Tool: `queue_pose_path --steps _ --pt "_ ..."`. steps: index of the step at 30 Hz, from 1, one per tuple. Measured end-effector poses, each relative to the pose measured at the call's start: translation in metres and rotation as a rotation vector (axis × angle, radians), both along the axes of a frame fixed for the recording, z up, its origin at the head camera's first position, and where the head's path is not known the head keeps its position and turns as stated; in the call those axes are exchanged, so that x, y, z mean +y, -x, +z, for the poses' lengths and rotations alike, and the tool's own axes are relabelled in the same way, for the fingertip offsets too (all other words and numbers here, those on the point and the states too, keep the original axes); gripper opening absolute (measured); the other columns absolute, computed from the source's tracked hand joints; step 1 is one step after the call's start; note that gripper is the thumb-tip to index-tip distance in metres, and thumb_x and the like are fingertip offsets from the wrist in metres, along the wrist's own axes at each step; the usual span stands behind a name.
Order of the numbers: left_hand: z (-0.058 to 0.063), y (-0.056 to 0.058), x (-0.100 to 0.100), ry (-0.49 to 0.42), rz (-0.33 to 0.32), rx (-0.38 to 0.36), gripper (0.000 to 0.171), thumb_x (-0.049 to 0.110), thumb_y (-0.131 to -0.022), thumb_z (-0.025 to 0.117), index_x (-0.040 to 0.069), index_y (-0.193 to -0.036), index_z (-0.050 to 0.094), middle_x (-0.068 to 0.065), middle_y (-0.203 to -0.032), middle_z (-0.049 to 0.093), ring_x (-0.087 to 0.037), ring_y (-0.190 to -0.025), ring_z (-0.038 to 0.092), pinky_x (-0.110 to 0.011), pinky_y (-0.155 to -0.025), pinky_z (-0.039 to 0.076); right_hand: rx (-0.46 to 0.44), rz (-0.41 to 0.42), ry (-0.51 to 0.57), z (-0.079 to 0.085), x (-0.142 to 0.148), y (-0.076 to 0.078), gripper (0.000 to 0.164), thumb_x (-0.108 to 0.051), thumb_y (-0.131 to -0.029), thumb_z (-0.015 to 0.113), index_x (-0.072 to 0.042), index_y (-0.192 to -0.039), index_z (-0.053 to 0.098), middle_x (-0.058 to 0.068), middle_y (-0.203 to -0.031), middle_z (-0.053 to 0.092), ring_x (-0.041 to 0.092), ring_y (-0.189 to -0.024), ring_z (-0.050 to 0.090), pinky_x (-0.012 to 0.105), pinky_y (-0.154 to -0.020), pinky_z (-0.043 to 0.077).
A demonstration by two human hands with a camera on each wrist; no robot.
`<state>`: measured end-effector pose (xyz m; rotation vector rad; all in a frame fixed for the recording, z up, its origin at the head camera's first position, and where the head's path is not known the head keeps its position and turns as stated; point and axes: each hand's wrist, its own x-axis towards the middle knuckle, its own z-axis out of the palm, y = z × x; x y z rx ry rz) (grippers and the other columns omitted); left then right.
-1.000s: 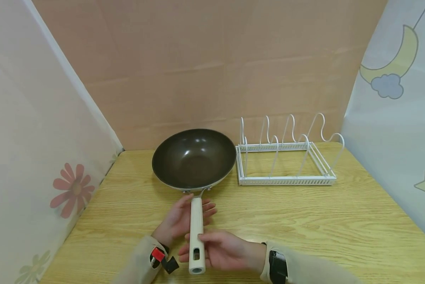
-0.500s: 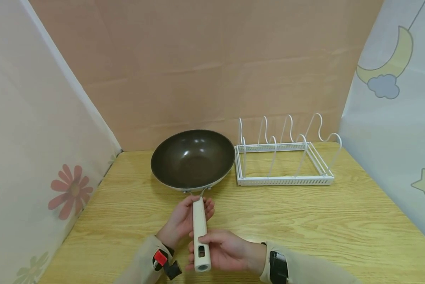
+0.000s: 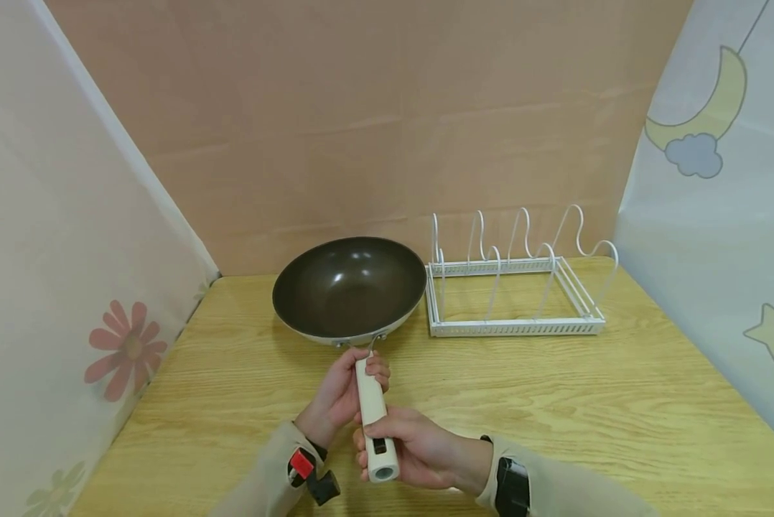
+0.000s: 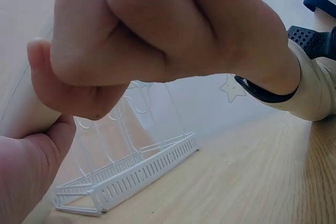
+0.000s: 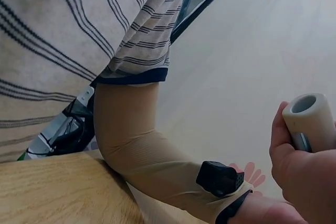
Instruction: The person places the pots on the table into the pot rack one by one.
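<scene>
A dark-lined wok (image 3: 351, 287) with a cream outside and a long cream handle (image 3: 370, 395) stands left of the middle of the wooden table, its handle toward me. Close below the pan, my left hand (image 3: 339, 391) grips the handle, fingers curled round from underneath. Nearer the handle's end, my right hand (image 3: 422, 449) holds it with the thumb on top. In the left wrist view, my right hand (image 4: 157, 30) fills the upper part and my left hand (image 4: 26, 177) shows at lower left. The handle's hollow end (image 5: 310, 108) sticks out of my right hand in the right wrist view.
A white wire pot rack (image 3: 516, 329) with several upright loops stands on the table (image 3: 523, 402) just right of the wok, near its rim. A tan backdrop (image 3: 374, 129) rises behind, and patterned sheets stand on both sides.
Both hands have closed their fingers round the handle. The handle's end has swung to the right and slightly up, while the pan stays in nearly the same place beside the rack.
</scene>
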<state>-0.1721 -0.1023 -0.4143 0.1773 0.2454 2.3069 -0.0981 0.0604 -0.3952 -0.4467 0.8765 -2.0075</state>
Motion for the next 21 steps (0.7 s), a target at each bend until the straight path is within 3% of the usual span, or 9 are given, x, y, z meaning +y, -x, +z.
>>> queue_pose_path --steps 11,21 --pt "-0.006 0.001 0.000 -0.067 0.013 0.019 0.022 0.014 -0.106 0.023 0.005 -0.098 0.041 -0.002 -0.080 0.049 -0.012 -0.073 0.050 -0.026 -0.075 0.049 0.056 0.032 -0.004 -0.005 0.001 0.004 0.020 -0.011 -0.097 0.048 -0.011 -0.114 0.039 -0.002 -0.092 0.056 0.007 -0.084 0.060 0.027 -0.080 0.052" --pt "0.013 0.007 0.002 -0.063 0.060 0.158 0.019 0.011 -0.106 0.024 0.005 -0.098 0.041 -0.002 -0.081 0.050 -0.013 -0.074 0.053 -0.026 -0.076 0.047 0.181 0.095 0.091 0.000 0.005 0.013 0.019 -0.007 -0.097 0.039 -0.012 -0.116 0.039 -0.005 -0.094 0.059 0.005 -0.084 0.062 0.025 -0.077 0.054"
